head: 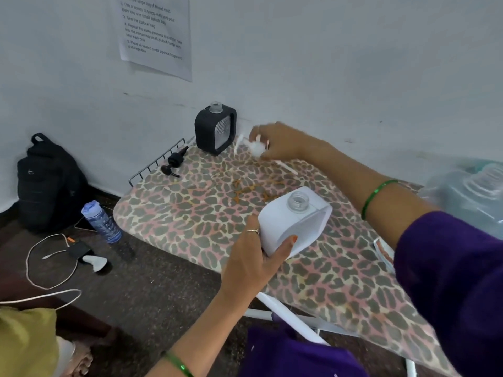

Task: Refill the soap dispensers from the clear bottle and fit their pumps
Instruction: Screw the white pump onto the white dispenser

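Leopard-print cloth covers an ironing board (217, 213) set against a white wall. White soap dispenser (295, 220), neck open and pumpless, tilted, held just above the board's near edge: the left hand (255, 257) grips its lower corner, thumb across the front face. White pump (255, 148), blurred, with its dip tube trailing down to the cloth: pinched by the fingers of the right hand (280, 142) near the far end of the board. Black soap dispenser (215, 128), upright, neck open, at the far corner by the wall. Black pump (174, 161), lying on its side beside the wire rack end. Clear bottle (471, 194), blurred, at the right edge. Backpack (49, 183) and blue flask (101, 222) on the floor.
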`<action>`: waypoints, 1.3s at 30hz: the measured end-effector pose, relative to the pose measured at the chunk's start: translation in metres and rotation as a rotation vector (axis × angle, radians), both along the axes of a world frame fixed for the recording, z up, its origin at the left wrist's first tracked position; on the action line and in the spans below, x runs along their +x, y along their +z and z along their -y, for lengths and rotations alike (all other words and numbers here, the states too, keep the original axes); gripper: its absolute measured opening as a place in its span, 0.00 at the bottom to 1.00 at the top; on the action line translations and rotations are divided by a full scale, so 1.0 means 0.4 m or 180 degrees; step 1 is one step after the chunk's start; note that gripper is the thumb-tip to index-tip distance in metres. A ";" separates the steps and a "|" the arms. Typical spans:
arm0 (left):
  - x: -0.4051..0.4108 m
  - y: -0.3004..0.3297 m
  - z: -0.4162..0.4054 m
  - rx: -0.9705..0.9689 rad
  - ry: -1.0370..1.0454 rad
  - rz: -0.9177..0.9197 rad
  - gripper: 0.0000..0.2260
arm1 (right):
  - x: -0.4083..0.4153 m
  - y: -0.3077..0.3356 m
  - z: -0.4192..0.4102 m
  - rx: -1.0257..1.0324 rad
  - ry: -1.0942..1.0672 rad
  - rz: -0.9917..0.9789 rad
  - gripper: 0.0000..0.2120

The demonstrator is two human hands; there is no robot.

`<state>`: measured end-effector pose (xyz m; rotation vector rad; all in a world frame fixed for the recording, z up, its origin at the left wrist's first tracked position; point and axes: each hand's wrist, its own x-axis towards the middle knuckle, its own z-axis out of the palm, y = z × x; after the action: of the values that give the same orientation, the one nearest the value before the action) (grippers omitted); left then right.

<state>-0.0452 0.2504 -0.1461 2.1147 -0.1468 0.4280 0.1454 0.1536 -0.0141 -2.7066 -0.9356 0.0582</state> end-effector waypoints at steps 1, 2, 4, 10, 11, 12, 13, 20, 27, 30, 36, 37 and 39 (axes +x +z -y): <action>-0.003 0.005 0.002 0.0026 0.0019 -0.0036 0.35 | -0.012 0.035 0.019 0.0358 -0.0163 0.0162 0.19; -0.005 0.010 0.004 0.0059 0.0065 -0.0069 0.35 | -0.027 0.072 0.039 0.0765 -0.0320 0.0294 0.18; -0.004 0.013 0.006 0.0066 0.0133 -0.0135 0.32 | -0.070 0.139 0.076 0.1781 -0.0524 0.0321 0.17; 0.000 0.007 0.004 -0.0262 -0.0109 -0.0087 0.28 | -0.273 0.220 0.185 0.3712 -0.0130 0.0028 0.17; -0.001 0.010 0.005 -0.0246 -0.0080 -0.0061 0.28 | -0.301 0.217 0.198 0.3812 -0.0079 -0.0031 0.16; -0.001 0.009 0.005 -0.0235 -0.0057 -0.0055 0.28 | -0.323 0.209 0.209 0.3882 -0.0048 -0.0094 0.15; -0.001 0.008 0.005 -0.0265 -0.0055 -0.0087 0.28 | -0.342 0.200 0.216 0.3916 -0.0045 -0.0142 0.14; -0.004 0.010 0.006 -0.0257 -0.0014 -0.0101 0.25 | -0.383 0.132 0.225 0.3887 -0.0204 -0.0175 0.15; 0.000 0.004 0.006 -0.0216 0.0007 0.0006 0.24 | -0.385 0.087 0.199 0.3532 -0.0387 -0.0075 0.17; 0.003 0.001 0.004 -0.0290 -0.0064 -0.0006 0.24 | -0.384 0.065 0.183 0.3251 -0.0480 -0.0068 0.18; 0.001 0.002 0.005 -0.0244 -0.0009 -0.0010 0.25 | -0.390 0.001 0.166 0.2660 -0.0552 -0.0110 0.18; 0.002 0.002 0.005 -0.0224 0.0000 -0.0009 0.25 | -0.391 -0.010 0.166 0.2632 -0.0560 -0.0123 0.18; 0.003 0.003 0.005 -0.0196 -0.0004 0.0015 0.25 | -0.391 -0.027 0.167 0.2635 -0.0572 -0.0130 0.20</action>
<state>-0.0442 0.2485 -0.1447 2.0532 -0.1360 0.4316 -0.0111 0.0867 -0.0250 -1.9871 -0.5265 -0.2531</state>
